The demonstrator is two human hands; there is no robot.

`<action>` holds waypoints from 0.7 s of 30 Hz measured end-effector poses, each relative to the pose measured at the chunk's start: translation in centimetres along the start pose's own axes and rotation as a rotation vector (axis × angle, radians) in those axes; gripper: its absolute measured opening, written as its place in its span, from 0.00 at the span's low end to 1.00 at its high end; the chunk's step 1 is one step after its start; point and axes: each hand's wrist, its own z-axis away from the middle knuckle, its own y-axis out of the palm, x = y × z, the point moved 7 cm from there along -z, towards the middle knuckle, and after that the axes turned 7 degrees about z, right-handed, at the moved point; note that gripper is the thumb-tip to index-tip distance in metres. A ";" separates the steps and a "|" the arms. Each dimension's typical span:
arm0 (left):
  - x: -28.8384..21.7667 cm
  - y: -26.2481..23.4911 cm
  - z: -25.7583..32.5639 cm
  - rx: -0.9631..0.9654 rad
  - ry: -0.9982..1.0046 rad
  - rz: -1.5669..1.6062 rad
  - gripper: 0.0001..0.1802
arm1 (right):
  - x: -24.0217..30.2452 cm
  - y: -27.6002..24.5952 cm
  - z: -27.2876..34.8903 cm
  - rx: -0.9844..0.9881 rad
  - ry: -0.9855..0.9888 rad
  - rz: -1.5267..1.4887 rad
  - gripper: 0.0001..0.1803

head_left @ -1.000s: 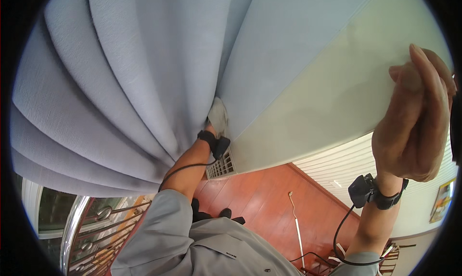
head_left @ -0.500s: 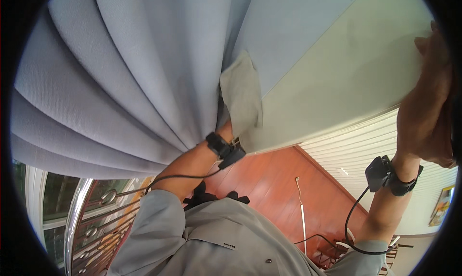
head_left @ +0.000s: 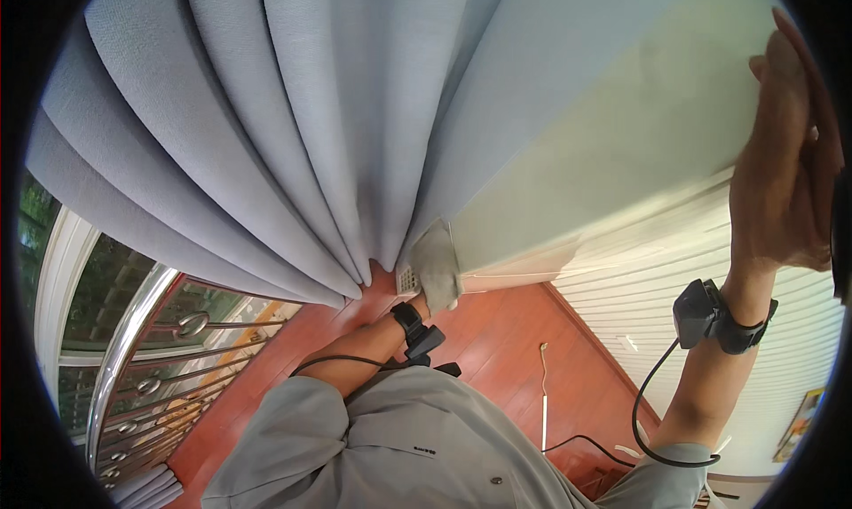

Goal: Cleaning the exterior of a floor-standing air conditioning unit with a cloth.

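Observation:
A grey cloth [head_left: 438, 265] covers most of my left hand [head_left: 429, 307], which holds it against the lower corner of a tall, pale, smooth panel [head_left: 577, 163]. Beside the cloth, a small white grille [head_left: 407, 281] shows low down at the panel's edge. Most of the left fingers are hidden. My right hand [head_left: 785, 167] is raised at the far right, by the panel's other side, with fingers stretched upward and the thumb apart. Its outer side runs into the dark picture rim, so whether it touches the panel there is unclear.
Long blue-grey curtains [head_left: 240, 136] hang at the left, close to the panel. Below them is a metal railing [head_left: 133, 331] before a window. The floor [head_left: 497, 340] is reddish wood. A white ribbed wall [head_left: 639, 287] and a thin white pole [head_left: 544, 420] are at the right.
My left hand has moved down along the panel's edge with the cloth, to its bottom corner. The curtains appear shifted, uncovering the grille and more floor. My right hand stays at the far right.

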 end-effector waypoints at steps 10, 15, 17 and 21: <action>0.6 -0.4 -1.6 -0.053 -0.020 -0.028 0.35 | 3.3 3.2 -1.9 -0.085 -0.077 -0.010 0.06; -1.3 0.8 -1.8 -0.088 -0.007 -0.054 0.35 | 4.7 3.7 -3.4 -0.155 -0.118 -0.013 0.06; -2.6 0.2 -0.8 -0.120 -0.004 -0.060 0.35 | 4.8 3.6 -4.1 -0.184 -0.150 -0.023 0.05; -4.8 -0.5 -0.5 -0.152 0.028 -0.086 0.35 | 2.5 5.1 -2.8 -0.411 0.381 -0.446 0.04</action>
